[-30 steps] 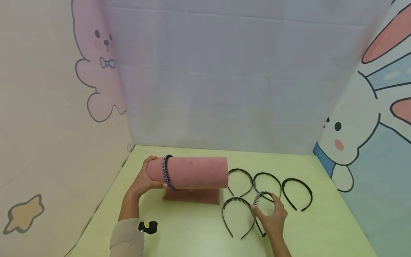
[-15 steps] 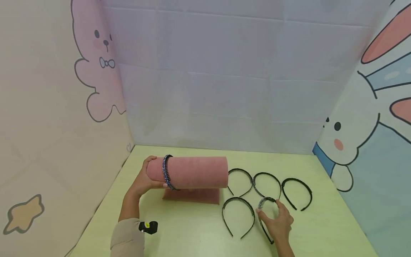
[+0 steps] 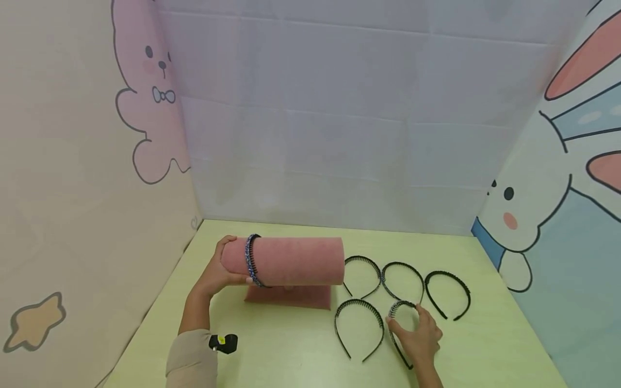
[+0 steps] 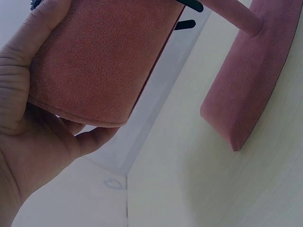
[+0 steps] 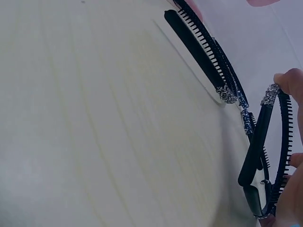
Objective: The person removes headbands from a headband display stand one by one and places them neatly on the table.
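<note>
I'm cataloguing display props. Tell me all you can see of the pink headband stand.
The pink stand looks velvety: a horizontal cylinder on a short post above a flat rectangular base, upright on the green table. One blue-beaded headband hangs round the cylinder near its left end. The left hand cups that end, palm against it. Five other headbands lie apart on its right.

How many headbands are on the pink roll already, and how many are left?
One sparkly headband already sits on the pink stand, which the left hand grips at its end. The right hand holds a second headband at the table. Four more headbands lie beside it.
</note>
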{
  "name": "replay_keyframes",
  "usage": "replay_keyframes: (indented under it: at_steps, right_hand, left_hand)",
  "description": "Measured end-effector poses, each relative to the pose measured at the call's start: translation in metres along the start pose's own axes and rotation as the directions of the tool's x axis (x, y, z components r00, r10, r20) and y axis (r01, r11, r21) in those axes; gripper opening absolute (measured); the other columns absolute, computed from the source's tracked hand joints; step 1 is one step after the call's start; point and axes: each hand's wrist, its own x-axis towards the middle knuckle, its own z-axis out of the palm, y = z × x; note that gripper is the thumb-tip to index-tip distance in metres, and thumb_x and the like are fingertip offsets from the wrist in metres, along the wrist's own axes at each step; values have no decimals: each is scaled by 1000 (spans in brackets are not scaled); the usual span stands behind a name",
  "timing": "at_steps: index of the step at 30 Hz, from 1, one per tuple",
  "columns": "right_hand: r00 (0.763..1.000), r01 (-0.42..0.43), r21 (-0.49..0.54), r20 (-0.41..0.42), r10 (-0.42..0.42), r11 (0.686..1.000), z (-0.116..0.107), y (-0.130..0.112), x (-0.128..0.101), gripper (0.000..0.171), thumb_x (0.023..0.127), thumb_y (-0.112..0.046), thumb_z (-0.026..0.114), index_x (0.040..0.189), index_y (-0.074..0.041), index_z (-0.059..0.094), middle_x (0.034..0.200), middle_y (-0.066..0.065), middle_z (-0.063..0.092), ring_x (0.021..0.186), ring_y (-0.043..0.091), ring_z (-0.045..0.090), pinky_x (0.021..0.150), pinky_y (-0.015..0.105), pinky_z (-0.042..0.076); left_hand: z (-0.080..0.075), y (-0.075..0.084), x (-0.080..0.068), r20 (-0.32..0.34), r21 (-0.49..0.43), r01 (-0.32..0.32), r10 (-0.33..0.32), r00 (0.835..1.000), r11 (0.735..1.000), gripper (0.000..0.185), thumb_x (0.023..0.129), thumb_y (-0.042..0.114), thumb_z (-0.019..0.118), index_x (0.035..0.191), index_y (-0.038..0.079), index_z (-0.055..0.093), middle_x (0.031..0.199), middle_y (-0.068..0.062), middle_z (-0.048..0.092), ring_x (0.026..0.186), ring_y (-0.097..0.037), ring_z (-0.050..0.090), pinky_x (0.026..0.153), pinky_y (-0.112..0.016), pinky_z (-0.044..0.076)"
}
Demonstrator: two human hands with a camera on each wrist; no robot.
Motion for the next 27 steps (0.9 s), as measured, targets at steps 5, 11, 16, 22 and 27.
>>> replay_keyframes:
  at_steps: [5, 11, 16, 22, 27]
  right_hand:
    - [1000, -26, -70, -2, 26, 997, 5, 4, 5, 103, 65, -55, 77, 138, 0, 30, 139, 27, 23, 121, 54, 15, 82, 72, 18]
    - [999, -44, -134, -16, 43, 990, 11, 9, 9, 104, 64, -56, 76, 138, 2, 30, 139, 28, 23, 121, 55, 15, 84, 71, 17]
    - [998, -55, -159, -11, 54, 986, 13, 11, 10, 105, 62, -57, 75, 136, 3, 30, 137, 28, 24, 120, 54, 15, 84, 70, 16]
    - [998, -52, -209, 9, 55, 977, 15, 11, 14, 102, 64, -53, 75, 135, 5, 30, 135, 29, 23, 119, 55, 15, 84, 69, 15]
    - [998, -52, -224, 27, 60, 973, 16, 11, 17, 102, 65, -50, 76, 135, 7, 28, 135, 31, 20, 118, 55, 13, 85, 69, 13]
  left_hand:
    - [-1, -1, 2, 2, 8, -8, 8, 1000, 1000, 112, 51, 5, 91, 138, 25, 23, 131, -11, 38, 110, -33, 44, 83, -44, 44]
    - [-1, -2, 2, 2, 10, 7, -7, 1000, 1000, 114, 52, 4, 91, 139, 24, 21, 132, -11, 36, 111, -33, 43, 83, -42, 44]
    - [-1, -3, 1, 5, 11, 9, -9, 1000, 1000, 114, 53, 3, 90, 140, 26, 20, 134, -11, 34, 113, -33, 42, 84, -43, 43]
    - [-1, -1, 0, -8, 10, 24, -24, 1000, 1000, 114, 52, 2, 90, 140, 26, 21, 134, -12, 35, 111, -34, 43, 83, -43, 44]
    - [-1, 0, 0, -6, 11, 33, -33, 999, 999, 113, 53, -3, 89, 139, 25, 21, 134, -11, 35, 112, -33, 42, 83, -41, 44]
